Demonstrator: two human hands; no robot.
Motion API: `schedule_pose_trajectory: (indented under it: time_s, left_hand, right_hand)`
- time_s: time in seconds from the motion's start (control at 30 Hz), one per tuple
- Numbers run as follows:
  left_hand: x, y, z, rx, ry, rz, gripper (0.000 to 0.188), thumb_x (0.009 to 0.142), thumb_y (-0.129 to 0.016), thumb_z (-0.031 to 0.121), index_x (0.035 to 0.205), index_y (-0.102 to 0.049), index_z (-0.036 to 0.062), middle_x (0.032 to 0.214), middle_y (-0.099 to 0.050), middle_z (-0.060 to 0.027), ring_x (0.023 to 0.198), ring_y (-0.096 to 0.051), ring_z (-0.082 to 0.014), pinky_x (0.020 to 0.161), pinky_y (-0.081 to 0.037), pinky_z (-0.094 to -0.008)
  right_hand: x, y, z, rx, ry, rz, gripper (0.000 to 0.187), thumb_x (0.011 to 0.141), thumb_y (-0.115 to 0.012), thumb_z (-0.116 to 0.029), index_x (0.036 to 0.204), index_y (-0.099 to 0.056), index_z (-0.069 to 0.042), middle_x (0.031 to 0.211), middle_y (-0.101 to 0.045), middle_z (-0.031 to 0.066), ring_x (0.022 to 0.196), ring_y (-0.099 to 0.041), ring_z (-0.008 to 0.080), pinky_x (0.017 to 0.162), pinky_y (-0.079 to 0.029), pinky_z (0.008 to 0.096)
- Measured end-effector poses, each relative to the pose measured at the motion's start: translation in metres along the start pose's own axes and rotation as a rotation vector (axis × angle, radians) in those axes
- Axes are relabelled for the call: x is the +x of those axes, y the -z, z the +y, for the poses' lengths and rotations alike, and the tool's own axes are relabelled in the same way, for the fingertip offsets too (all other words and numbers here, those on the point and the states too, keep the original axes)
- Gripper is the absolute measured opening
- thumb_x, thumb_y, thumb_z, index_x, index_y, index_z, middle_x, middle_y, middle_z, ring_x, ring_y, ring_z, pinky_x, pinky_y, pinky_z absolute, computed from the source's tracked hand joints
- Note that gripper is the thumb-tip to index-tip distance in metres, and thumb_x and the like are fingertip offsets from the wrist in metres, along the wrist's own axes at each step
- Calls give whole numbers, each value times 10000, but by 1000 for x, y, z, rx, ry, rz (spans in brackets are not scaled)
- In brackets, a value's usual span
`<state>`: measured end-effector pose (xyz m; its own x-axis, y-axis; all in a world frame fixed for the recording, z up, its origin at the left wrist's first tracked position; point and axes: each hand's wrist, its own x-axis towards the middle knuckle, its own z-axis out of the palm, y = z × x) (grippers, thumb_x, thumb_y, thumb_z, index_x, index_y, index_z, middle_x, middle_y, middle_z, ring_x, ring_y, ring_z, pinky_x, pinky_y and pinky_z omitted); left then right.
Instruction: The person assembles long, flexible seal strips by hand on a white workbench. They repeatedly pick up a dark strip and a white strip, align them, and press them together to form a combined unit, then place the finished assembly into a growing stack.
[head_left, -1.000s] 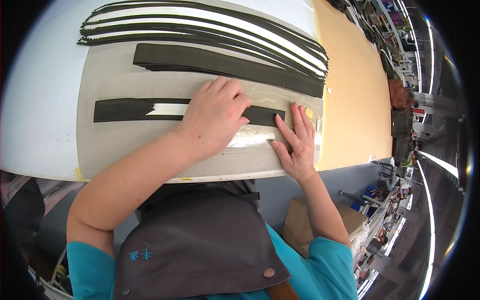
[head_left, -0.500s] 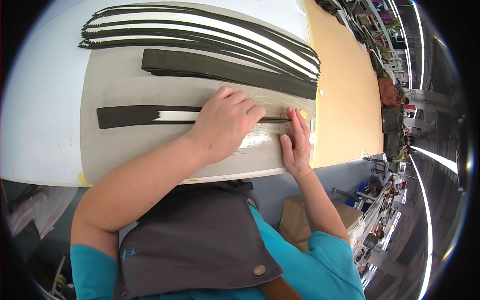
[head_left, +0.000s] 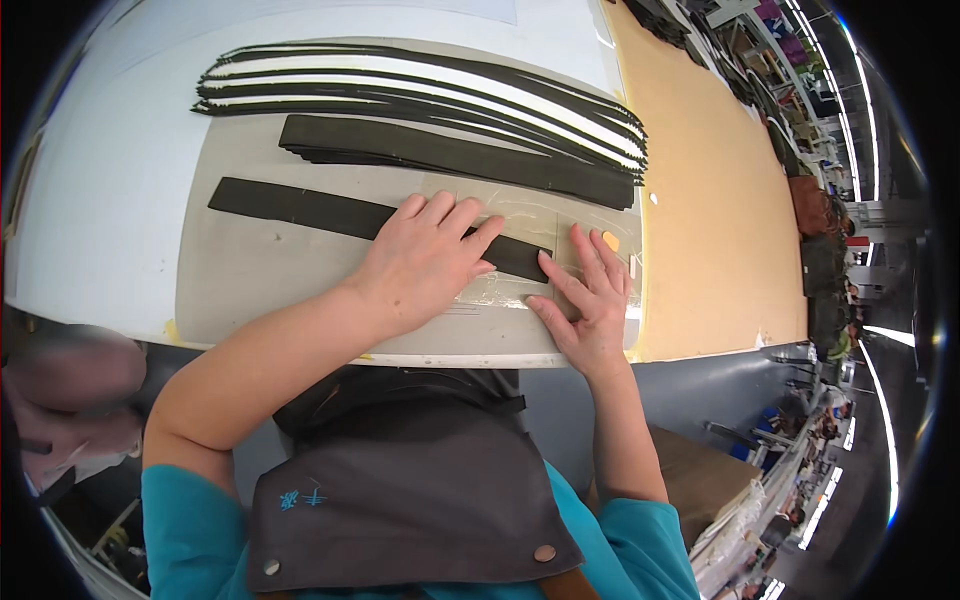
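A flat black strip of fabric or leather (head_left: 300, 208) lies slantwise on the grey mat in front of me, its whole visible upper side black. My left hand (head_left: 425, 255) rests across its middle, bent fingers apart over the far edge and thumb near the close edge; it covers part of the strip. At the strip's right end, my right hand (head_left: 588, 305) lies with spread fingers, the index fingertip touching the corner. Just beyond lies a stack of folded black strips (head_left: 450, 160). Behind it is a larger pile of black strips with white sides showing (head_left: 420, 90).
The grey mat (head_left: 240, 285) sits on a white table (head_left: 110, 240), with a tan board (head_left: 715, 220) to its right. A small yellow piece (head_left: 611, 241) lies beside my right fingertips. A brown box (head_left: 700, 480) stands below the table at right. Someone in pink (head_left: 80, 410) is at left.
The strip's white part no longer shows; it now lies flat, black side up, and more slanted. My left fingers have spread from a pinch, and my right hand has turned flatter. The view has shifted slightly.
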<state>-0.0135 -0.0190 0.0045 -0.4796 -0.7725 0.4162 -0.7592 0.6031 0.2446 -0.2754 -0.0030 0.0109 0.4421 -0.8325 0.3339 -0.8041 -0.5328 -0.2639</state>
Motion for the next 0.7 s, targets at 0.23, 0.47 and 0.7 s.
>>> schedule_pose_trajectory:
  time_s: [0.23, 0.47, 0.7]
  left_hand:
    - [6, -7, 3, -144, 47, 41, 356, 863, -778, 235, 1204, -744, 139, 1022, -558, -58, 973, -566, -261, 861, -479, -402]
    - [10, -8, 4, -188, 48, 52, 331, 851, -789, 224, 1168, -770, 131, 988, -552, -65, 958, -564, -271, 847, -471, -404]
    - [13, -9, 2, -185, 29, 28, 343, 843, -794, 226, 1174, -773, 141, 985, -555, -56, 964, -561, -266, 847, -468, -403]
  right_hand:
    - [-1, -4, -1, -49, -57, 47, 466, 873, -797, -347, 1314, -736, -209, 1544, -507, 192, 1483, -394, 396, 1176, -290, 521]
    - [-4, -7, 6, -17, -30, 94, 449, 863, -808, -344, 1287, -751, -204, 1539, -513, 187, 1479, -405, 385, 1171, -304, 524]
    - [-5, -3, 8, 37, -32, 102, 417, 830, -839, -330, 1221, -785, -196, 1516, -542, 176, 1474, -414, 379, 1173, -302, 520]
